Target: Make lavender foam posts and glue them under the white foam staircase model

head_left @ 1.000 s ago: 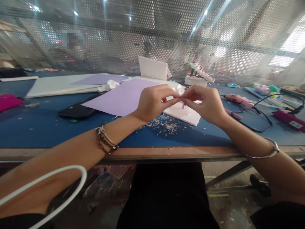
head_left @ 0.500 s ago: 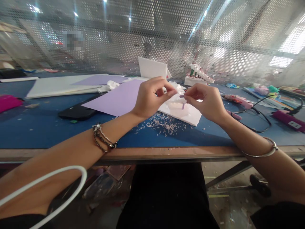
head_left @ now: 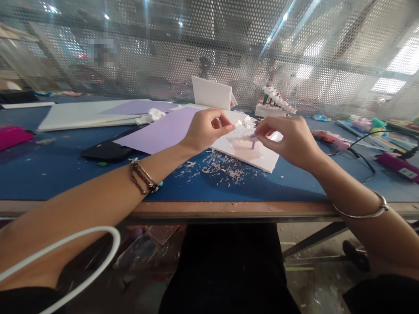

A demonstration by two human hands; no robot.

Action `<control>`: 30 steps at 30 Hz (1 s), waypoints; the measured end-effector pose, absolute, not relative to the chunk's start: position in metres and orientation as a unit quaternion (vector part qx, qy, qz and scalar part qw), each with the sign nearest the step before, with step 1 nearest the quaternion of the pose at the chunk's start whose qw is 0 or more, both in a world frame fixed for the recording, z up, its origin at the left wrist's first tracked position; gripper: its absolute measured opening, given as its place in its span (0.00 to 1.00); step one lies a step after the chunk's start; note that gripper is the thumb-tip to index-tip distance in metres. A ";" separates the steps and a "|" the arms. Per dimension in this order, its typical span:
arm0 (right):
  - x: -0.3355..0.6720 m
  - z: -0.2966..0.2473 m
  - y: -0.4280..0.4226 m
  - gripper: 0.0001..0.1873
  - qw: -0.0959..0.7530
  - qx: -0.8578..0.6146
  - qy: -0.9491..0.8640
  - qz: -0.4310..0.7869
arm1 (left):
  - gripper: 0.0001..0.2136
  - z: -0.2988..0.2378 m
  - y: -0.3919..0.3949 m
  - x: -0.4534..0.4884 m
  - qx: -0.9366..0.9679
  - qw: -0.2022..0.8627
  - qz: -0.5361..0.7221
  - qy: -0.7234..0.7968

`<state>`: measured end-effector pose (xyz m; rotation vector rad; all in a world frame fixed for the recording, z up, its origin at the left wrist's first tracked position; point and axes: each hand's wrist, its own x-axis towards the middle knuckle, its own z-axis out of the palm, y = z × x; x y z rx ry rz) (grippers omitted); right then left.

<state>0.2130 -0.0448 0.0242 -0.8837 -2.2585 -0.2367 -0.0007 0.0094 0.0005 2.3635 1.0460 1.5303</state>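
Note:
My left hand (head_left: 207, 132) hovers over the edge of a purple sheet (head_left: 160, 130), thumb and forefinger pinched together; whatever may lie between them is too small to make out. My right hand (head_left: 290, 138) is closed at the fingertips on a small purple piece (head_left: 254, 135), by the edge of a fluffy white piece (head_left: 241, 133). That white piece stands above a white foam board (head_left: 263, 164), with a thin purple post (head_left: 253, 145) under it. Crumpled white scraps (head_left: 248, 121) lie behind.
Pale shavings (head_left: 225, 168) litter the blue tabletop (head_left: 183, 187) before the board. A black phone-like slab (head_left: 104, 150) lies left. Behind stand a white panel (head_left: 212, 93) and a red-and-white model (head_left: 275, 102). A pink glue gun (head_left: 334, 139) and purple power strip (head_left: 397, 167) sit right.
My right hand has brought the small purple piece down against the fluffy white piece. My left hand has drawn slightly away to the left, widening the gap between the hands.

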 end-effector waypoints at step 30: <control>0.195 0.013 -0.025 0.17 0.088 -0.297 -0.916 -0.256 | 0.30 0.012 0.086 0.017 0.952 0.051 0.127 0.274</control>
